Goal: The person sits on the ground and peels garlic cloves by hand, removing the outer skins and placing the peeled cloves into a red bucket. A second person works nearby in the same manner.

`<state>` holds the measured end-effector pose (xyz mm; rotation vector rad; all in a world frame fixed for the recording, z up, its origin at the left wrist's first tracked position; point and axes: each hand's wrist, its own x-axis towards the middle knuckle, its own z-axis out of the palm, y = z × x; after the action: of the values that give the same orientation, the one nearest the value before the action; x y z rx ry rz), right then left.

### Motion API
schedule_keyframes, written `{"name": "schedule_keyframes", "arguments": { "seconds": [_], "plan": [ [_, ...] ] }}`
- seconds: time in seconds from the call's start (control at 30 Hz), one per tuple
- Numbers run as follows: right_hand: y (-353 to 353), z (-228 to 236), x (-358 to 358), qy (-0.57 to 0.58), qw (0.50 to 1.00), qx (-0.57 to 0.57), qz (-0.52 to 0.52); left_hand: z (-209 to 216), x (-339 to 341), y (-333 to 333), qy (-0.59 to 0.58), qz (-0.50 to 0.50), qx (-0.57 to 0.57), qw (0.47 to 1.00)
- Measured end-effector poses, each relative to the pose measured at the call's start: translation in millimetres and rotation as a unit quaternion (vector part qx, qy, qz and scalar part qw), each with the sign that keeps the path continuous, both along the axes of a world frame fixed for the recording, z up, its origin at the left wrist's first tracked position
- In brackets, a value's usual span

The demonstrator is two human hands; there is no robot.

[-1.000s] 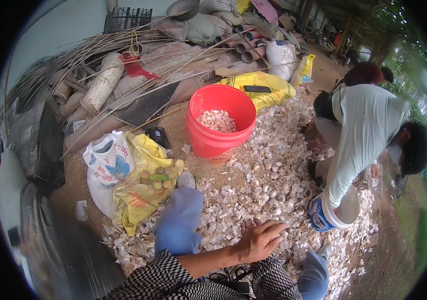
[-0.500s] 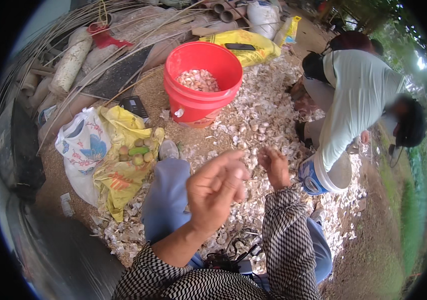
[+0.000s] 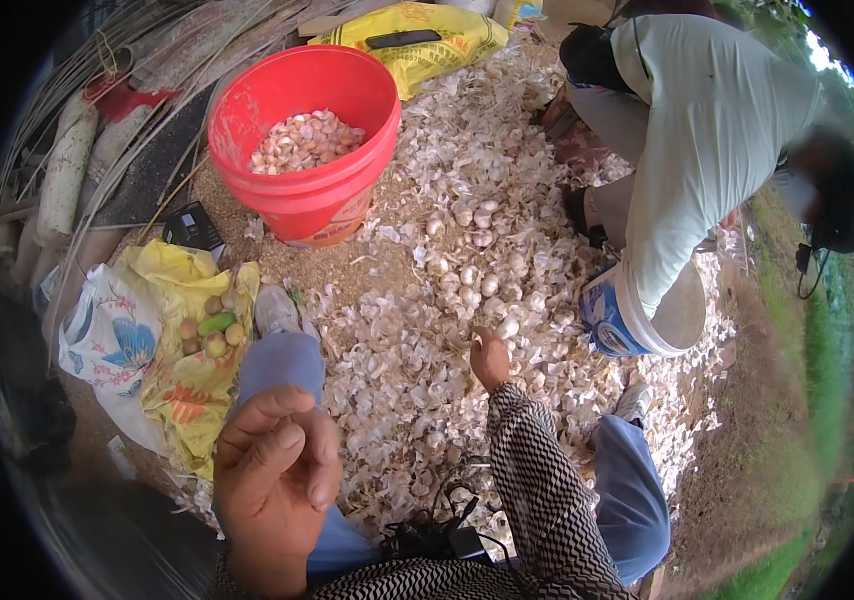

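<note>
My left hand point(image 3: 277, 470) is raised over my left knee, palm inward. Its fingers are loosely bent and apart from the thumb, and I see nothing held. Reaching forward and down, my right hand point(image 3: 490, 360) is at the litter of garlic skins point(image 3: 397, 370) on the ground. A pale garlic bulb point(image 3: 508, 327) lies right against its fingertips, which are mostly hidden beneath the hand. Just beyond are several more whole garlic bulbs point(image 3: 469, 275) in a loose heap. A red bucket point(image 3: 312, 205) ahead to the left holds peeled-apart garlic cloves point(image 3: 307, 142).
At right, a bent-over person point(image 3: 707, 130) has an arm inside a white-and-blue bucket point(image 3: 615, 318). Yellow and white bags point(image 3: 132, 345) with round fruits point(image 3: 215, 343) lie left of my foot. Behind the red bucket lies a yellow sack point(image 3: 417, 40); pipes point(image 3: 69, 165) and canes fill the far left.
My right hand has gone from in front of my chest down to the garlic bulbs. My left hand has dropped lower and leftward. The view has tilted down, and the red bucket appears nearer.
</note>
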<state>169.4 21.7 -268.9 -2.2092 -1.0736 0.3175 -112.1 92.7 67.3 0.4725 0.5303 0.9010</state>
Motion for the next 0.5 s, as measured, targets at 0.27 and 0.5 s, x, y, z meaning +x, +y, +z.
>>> {"name": "schedule_keyframes", "arguments": {
  "seconds": [0.27,0.5],
  "plan": [
    [108,-21,45,-0.028,0.996,-0.032,0.083,5,7,-1,0.130,-0.010,-0.009,0.991],
    [172,-47,36,-0.167,0.916,-0.365,0.024,-4,7,14,0.160,-0.025,0.050,0.986]
  ]
}}
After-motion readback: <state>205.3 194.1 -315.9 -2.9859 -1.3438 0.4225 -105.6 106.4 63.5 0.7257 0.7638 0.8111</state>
